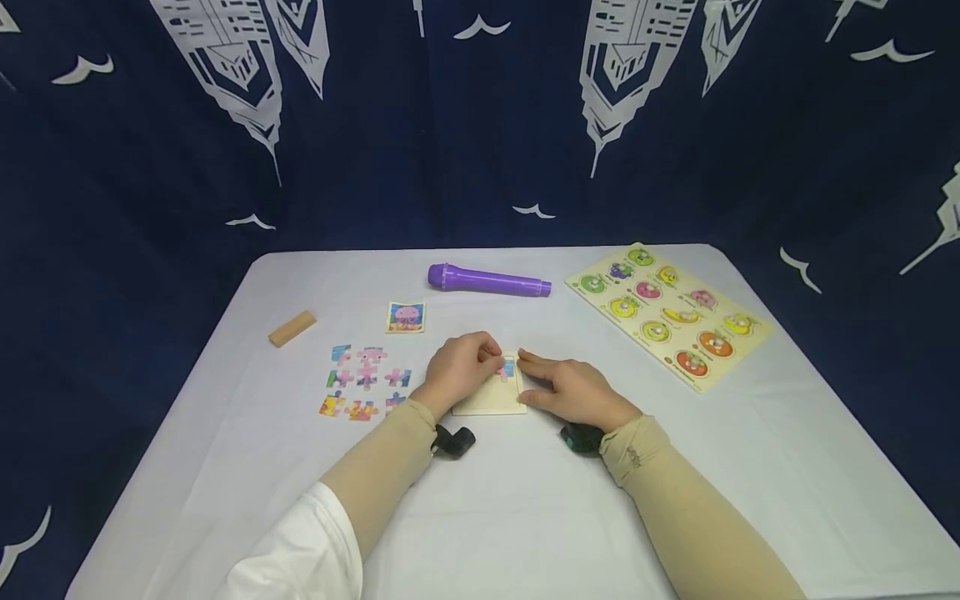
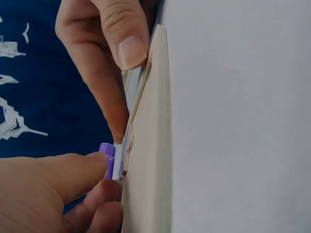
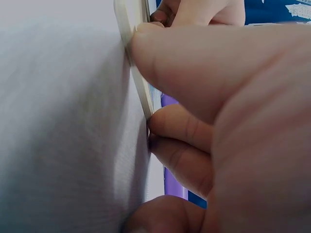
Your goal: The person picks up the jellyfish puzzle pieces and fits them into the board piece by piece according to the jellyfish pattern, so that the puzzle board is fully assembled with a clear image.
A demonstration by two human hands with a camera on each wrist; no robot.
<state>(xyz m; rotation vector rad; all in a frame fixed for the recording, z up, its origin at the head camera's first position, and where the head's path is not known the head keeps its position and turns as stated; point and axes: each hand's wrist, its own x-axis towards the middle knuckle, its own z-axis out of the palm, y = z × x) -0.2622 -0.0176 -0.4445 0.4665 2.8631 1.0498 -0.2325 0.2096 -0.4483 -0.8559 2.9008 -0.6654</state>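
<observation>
A cream puzzle board (image 1: 487, 406) lies in front of me, a pink-and-blue jigsaw piece (image 1: 507, 367) near its top right corner. My left hand (image 1: 462, 367) reaches over the board and pinches at this piece with thumb and forefinger. In the left wrist view the piece (image 2: 127, 153) appears edge-on beside those fingertips. My right hand (image 1: 576, 390) rests along the board's right side, its fingers extended and touching the edge. The right wrist view shows the thumb and fingertips against the board's side (image 3: 141, 87). The left hand covers much of the board.
Several loose jigsaw pieces (image 1: 367, 377) lie left of the board. Behind them are a small picture card (image 1: 406, 317) and a wooden block (image 1: 292, 329). A purple toy microphone (image 1: 490, 281) lies at the back, and a fruit picture board (image 1: 667, 312) at the back right.
</observation>
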